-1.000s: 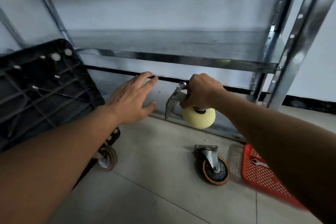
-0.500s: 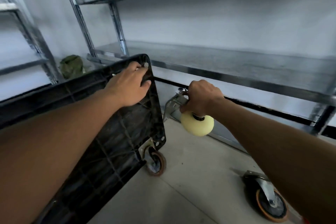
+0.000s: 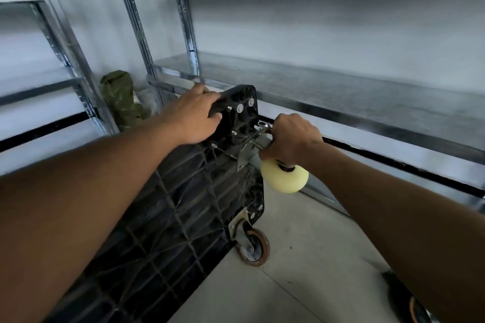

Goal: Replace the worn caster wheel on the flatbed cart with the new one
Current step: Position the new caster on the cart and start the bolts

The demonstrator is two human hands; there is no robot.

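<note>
The fingers of the right hand (image 3: 291, 139) are curling tightly round the fork of the new caster (image 3: 284, 177), just above its cream wheel. The step in hand is probably seating its metal plate (image 3: 246, 151) on the bare corner of the flatbed cart (image 3: 183, 204), so those fingers should be squaring the holes before any bolt is going in. The plate is touching the ribbed underside, though whether it is lying flush is hard to tell. The left hand (image 3: 195, 118) is gripping the cart's upper edge, fingers wrapped over it, steadying the tipped deck beside the steel shelving (image 3: 341, 102).
</note>
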